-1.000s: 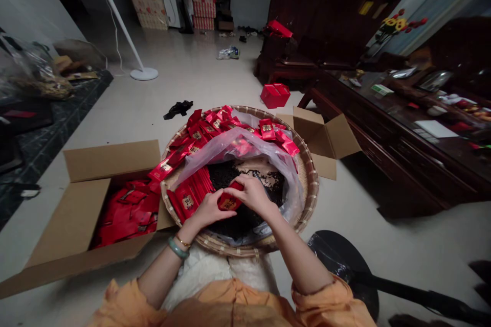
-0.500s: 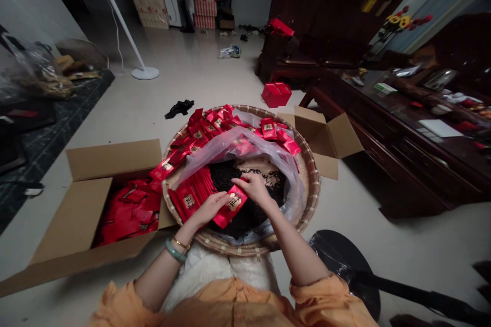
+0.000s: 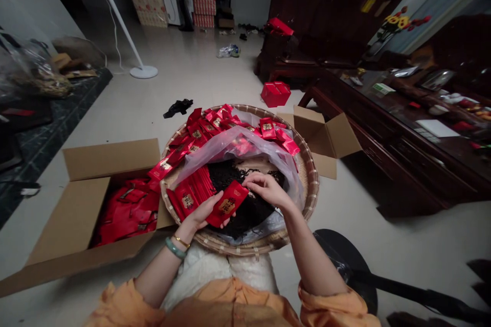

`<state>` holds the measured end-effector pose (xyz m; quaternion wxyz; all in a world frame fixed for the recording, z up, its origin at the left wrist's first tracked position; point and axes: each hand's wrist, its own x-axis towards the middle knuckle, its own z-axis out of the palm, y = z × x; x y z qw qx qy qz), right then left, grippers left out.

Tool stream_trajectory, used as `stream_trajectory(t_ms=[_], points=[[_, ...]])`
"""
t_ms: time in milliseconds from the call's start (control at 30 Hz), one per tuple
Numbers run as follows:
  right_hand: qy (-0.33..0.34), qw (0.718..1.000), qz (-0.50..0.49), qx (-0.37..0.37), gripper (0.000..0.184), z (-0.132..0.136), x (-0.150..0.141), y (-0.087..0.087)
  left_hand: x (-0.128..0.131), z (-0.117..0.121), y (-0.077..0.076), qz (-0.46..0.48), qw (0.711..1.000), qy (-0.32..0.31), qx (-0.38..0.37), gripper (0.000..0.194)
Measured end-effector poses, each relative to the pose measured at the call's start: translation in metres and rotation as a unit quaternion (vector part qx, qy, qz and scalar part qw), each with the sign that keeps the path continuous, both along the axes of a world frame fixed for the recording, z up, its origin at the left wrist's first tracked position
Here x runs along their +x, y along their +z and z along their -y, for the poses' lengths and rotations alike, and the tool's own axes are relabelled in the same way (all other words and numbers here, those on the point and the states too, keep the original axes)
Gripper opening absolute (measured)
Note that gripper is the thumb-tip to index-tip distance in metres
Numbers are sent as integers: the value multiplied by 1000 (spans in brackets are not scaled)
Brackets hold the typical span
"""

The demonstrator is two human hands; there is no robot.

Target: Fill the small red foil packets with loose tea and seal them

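Observation:
My left hand [image 3: 205, 213] holds a red foil packet [image 3: 229, 204] with a gold label, thumb on its face and fingers behind. The packet tilts up to the right. At its upper right corner is my right hand [image 3: 264, 187], thumb and fingers drawn together in a pinch; whether they grip the packet's edge or something small is hidden. Below both hands, dark loose leaves that look like tea [image 3: 245, 222] lie in a clear plastic bag [image 3: 199, 156]. A row of flat red packets [image 3: 190, 196] stands left of the leaves. The round woven bamboo tray [image 3: 312, 179] carries all this.
Puffed red packets [image 3: 207, 125] cover the tray's far side. An open cardboard box [image 3: 69, 209] of red packets sits at left, another open box [image 3: 343, 135] at right. Red boxes [image 3: 275, 94] stand beyond. A dark round base with a pole [image 3: 345, 260] is near my right arm.
My right hand has come off the packet's face, slightly right, into a pinch at its corner. My left hand has turned more palm-up under the packet, which now shows more of its face.

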<state>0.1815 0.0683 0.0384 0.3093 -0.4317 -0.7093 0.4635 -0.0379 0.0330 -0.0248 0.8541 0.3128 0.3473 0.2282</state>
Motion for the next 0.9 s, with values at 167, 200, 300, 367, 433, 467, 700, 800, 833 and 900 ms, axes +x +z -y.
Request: stream_trajectory(t_ms=[167,200,300,367,433,467,700,800,833,900], points=[[26,999,10,-24,12,0,-1,6,0,2,-2,-7,999,1,34,54],[31,999,19,-14,11,1,-3,8,-1,2,-3,-9,999,5,37,54],[56,998,18,17,11,3,-5,12,-3,2,-4,-1,999,8,43,59],[79,997,0,9,13,4,-5,14,-5,2,-3,10,999,-4,47,65],[91,996,-11,-7,14,3,-5,15,-5,3,-3,12,999,-15,51,69],[91,996,-10,-10,13,3,-4,15,-6,3,-3,10,998,-18,51,70],[90,995,40,27,9,4,-3,17,-8,2,-12,22,999,-31,36,70],[98,994,43,34,11,4,-3,18,-9,1,-15,17,999,-23,32,69],[101,993,43,39,11,4,-3,18,-9,1,-15,7,999,-14,30,69],[115,991,48,52,11,4,-4,17,-8,1,-15,-15,999,5,31,69]])
